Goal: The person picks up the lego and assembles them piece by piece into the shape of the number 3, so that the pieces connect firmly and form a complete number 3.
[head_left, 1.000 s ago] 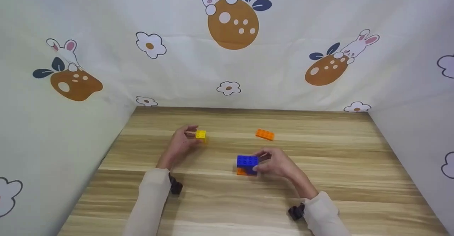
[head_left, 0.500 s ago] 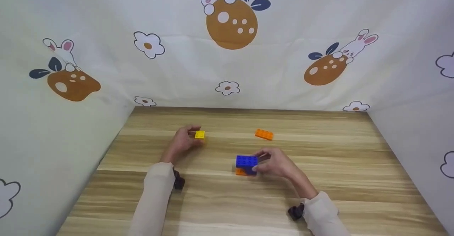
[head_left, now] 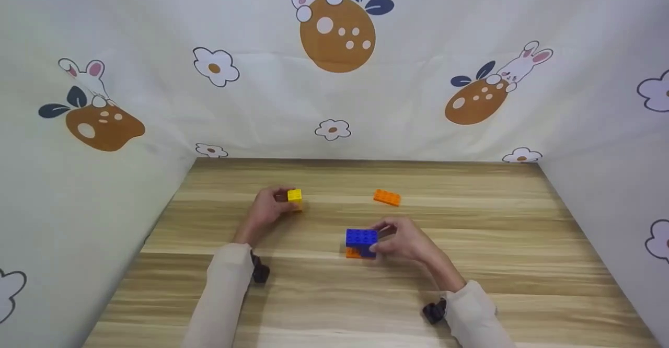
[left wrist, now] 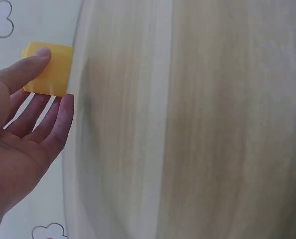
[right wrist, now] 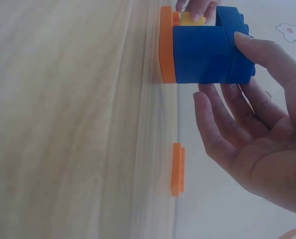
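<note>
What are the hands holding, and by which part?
The left hand grips the yellow block by its sides; the right hand holds the block stack by its top blue brick.

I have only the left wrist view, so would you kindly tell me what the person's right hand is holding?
Observer: The right hand holds a stack of blue blocks with an orange base beneath it.
Operator: Thank you; does any loose piece lie nearby?
Observer: Yes, a flat orange brick lies on the table, farther from the person than the right hand.
</note>
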Demonstrator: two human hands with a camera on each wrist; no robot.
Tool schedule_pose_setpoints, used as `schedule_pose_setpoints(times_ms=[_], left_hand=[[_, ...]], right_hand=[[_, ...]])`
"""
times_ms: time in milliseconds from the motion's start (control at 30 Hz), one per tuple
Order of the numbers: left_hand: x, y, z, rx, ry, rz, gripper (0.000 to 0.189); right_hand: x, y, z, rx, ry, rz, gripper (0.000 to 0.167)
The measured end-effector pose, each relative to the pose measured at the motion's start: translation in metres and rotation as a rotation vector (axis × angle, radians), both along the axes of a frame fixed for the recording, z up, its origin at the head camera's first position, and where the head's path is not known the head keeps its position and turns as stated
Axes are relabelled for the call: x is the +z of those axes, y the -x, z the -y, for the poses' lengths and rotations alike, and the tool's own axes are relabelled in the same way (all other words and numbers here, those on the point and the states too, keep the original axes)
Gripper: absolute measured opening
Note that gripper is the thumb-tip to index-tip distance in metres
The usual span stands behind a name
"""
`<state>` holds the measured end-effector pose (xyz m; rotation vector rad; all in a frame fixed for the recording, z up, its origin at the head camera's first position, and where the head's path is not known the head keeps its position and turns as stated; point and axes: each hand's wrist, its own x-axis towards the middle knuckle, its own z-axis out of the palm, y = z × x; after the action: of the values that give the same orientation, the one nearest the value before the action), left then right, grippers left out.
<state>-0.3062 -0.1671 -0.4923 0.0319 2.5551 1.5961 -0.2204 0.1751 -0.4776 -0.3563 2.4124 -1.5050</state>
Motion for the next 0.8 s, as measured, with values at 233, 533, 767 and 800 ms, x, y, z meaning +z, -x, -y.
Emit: schedule_pose_setpoints(times_ms=[233,533,767,800], left_hand=[[0.013,-0.008,-0.013,-0.013,-0.083,0.031,0.050],[0.028,-0.016,-0.026,-0.021,-0.109,-0.039,0.055],[0.038,-0.024,-0.034,-0.006,-0.113,-0.050,0.053],[0.039,-0.025,-0.036,-0.005,-0.121,-0.053,0.052]], right_hand=[[-0.002,0.000,-0.002,0.013,0.006,-0.019,0.042],[-0.002,0.001,-0.003,0.026,0.011,-0.028,0.041],[-0.001,0.001,-0.001,0.014,-0.003,-0.015,0.042],[-0.001,0.000,-0.001,0.014,-0.003,-0.016,0.042]])
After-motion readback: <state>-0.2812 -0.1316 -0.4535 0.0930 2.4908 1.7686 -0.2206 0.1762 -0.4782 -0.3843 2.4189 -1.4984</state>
